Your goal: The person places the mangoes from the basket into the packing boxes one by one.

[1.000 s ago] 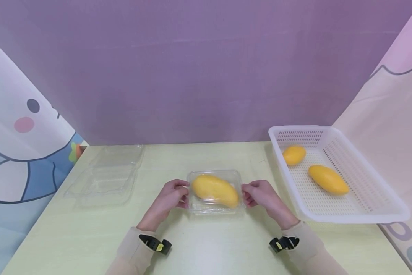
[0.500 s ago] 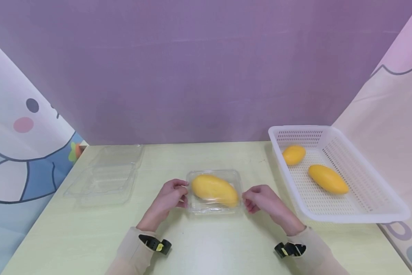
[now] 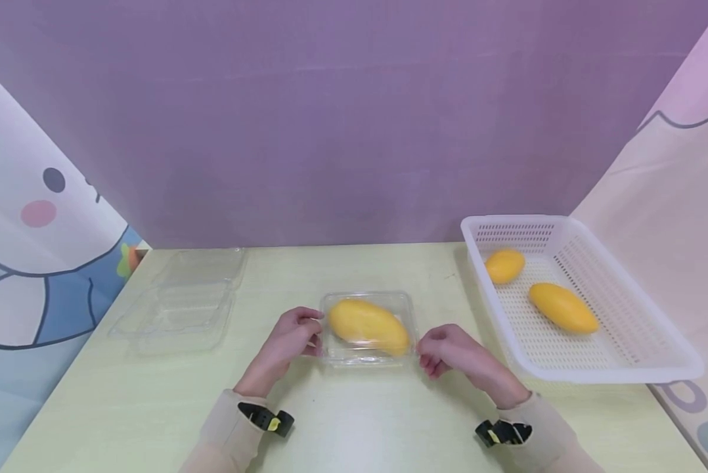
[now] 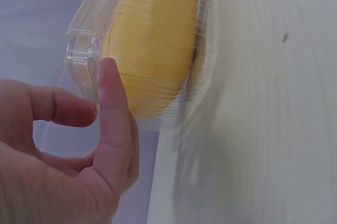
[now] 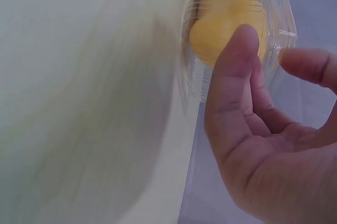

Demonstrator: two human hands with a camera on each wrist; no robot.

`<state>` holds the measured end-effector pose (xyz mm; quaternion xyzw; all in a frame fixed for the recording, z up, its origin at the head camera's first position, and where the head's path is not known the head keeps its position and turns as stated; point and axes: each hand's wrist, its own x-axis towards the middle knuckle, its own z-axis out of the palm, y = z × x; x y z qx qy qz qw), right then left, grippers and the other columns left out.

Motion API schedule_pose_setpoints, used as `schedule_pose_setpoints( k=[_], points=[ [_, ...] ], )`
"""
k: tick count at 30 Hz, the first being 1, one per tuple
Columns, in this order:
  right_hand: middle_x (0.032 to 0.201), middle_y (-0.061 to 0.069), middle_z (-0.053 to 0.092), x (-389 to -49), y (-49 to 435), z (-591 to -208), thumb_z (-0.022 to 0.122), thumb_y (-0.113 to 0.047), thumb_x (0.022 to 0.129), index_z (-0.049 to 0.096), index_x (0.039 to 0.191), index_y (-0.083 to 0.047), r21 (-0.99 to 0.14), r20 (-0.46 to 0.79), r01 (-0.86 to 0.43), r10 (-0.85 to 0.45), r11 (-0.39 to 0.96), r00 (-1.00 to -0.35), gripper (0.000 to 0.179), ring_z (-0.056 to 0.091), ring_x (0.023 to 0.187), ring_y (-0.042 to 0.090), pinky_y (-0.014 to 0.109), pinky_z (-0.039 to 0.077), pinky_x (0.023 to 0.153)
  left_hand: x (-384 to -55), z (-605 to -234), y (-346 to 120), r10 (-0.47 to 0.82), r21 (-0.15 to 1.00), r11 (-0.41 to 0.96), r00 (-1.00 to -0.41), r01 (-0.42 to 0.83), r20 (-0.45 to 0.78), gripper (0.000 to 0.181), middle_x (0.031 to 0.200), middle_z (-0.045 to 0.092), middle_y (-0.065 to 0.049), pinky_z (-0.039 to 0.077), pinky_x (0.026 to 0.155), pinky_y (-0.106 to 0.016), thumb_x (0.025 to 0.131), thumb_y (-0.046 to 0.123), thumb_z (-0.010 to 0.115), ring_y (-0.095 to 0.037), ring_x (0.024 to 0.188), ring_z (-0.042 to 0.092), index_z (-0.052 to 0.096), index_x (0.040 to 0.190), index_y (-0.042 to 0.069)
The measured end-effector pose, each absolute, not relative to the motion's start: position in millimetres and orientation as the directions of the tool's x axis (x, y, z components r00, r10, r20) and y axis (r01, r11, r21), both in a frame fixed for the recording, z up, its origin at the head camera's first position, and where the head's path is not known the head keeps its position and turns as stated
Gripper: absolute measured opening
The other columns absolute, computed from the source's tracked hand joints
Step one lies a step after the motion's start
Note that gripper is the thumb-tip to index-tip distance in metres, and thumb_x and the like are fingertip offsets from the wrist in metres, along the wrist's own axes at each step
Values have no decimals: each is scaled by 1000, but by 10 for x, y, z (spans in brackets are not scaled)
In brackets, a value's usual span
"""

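Observation:
A clear plastic clamshell box [image 3: 368, 360] sits mid-table with its lid down over a yellow mango [image 3: 368, 327]. My left hand [image 3: 291, 335] pinches the box's left rim between thumb and a finger; in the left wrist view that rim lies between the fingertips. On the opposite side, low by the front right corner, my right hand [image 3: 457, 355] pinches the rim. The right wrist view shows the box wall [image 5: 197, 84] just past the right fingertips, with the mango [image 5: 226, 21] behind the ribbed plastic.
At the right stands a white perforated basket [image 3: 620, 376] with two mangoes [image 3: 563, 309] inside. Another clear clamshell box [image 3: 182, 305] lies open at the left of the table. A purple wall [image 3: 354, 131] rises behind the table's back edge.
My right hand has slid toward me along the box's right side, from about the middle to the front corner. The left hand and the box have stayed in place.

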<state>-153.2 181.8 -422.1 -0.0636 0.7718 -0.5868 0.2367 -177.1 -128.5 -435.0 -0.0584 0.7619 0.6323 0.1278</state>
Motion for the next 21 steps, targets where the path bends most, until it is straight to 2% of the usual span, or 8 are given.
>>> schedule_pose_setpoints(
  k=[11, 21],
  points=[
    [72, 7, 61, -1526, 1824, -4265, 58, -10, 92, 62, 84, 6, -934, -336, 240, -423, 265, -842, 18, 59, 62, 17, 28, 55, 59, -1778, -4364, -1280, 84, 949, 193, -960, -248, -268, 33, 94, 61, -18, 60, 66, -34, 94, 1, 52, -22, 73, 62, 57, 127, -5],
    [70, 6, 58, -1512, 1793, -4291, 54, -8, 94, 60, 78, 1, -938, -328, 235, -426, 256, -843, 19, 56, 60, 16, 26, 52, 56, -1779, -4354, -1274, 82, 948, 194, -958, -254, -274, 34, 93, 61, -18, 60, 66, -34, 94, 0, 52, -22, 73, 61, 56, 127, -6]
  ],
)
